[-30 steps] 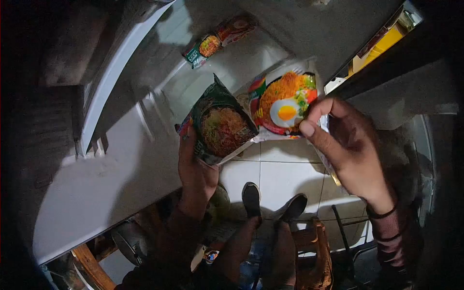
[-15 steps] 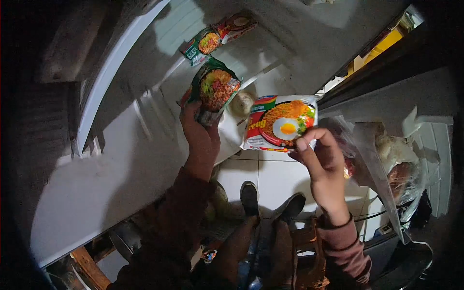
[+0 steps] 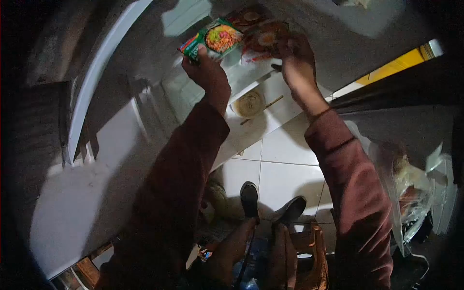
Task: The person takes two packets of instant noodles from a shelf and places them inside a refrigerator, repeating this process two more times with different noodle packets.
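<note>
At the upper centre, my left hand (image 3: 209, 72) grips a green noodle packet (image 3: 223, 38) by its lower left part, thumb on the front. To the right, my right hand (image 3: 298, 63) is closed on a second packet with a fried-egg picture (image 3: 266, 41), which lies in shadow and is somewhat blurred. The two packets are side by side, near the back of a white surface. Behind them shows part of another dark reddish packet (image 3: 249, 17). Below the hands sits a round pale object (image 3: 249, 104) with a thin stick (image 3: 262, 110) beside it.
A curved white edge (image 3: 92, 72) rises at the left. Clear plastic bags with contents (image 3: 411, 193) hang or lie at the right. A yellow strip (image 3: 396, 65) is at the upper right. My feet (image 3: 250, 198) stand on white floor tiles, near a brown wooden item (image 3: 316, 256).
Both hands have moved up and away from me with their packets. The egg-picture packet has gone from the bright middle into shadow beside the green one.
</note>
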The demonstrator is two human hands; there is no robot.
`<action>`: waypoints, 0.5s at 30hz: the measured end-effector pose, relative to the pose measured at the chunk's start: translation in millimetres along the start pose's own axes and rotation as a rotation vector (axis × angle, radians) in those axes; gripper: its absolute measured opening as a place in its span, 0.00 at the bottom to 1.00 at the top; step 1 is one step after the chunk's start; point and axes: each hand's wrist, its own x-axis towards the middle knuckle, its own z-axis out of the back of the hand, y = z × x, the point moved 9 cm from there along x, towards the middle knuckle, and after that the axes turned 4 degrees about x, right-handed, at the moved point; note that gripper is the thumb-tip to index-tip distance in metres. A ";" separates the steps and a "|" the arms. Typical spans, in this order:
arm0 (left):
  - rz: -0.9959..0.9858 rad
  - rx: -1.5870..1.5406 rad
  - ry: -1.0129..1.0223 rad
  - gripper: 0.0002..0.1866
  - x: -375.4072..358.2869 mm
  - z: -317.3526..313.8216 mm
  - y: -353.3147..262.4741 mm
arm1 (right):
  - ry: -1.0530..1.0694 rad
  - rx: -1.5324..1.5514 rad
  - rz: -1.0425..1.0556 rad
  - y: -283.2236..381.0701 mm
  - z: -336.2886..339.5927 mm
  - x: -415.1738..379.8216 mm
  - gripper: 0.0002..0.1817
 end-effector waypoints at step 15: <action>-0.758 1.253 0.251 0.39 11.0 -24.8 -56.0 | 0.028 -0.538 0.677 27.4 -42.1 47.9 0.26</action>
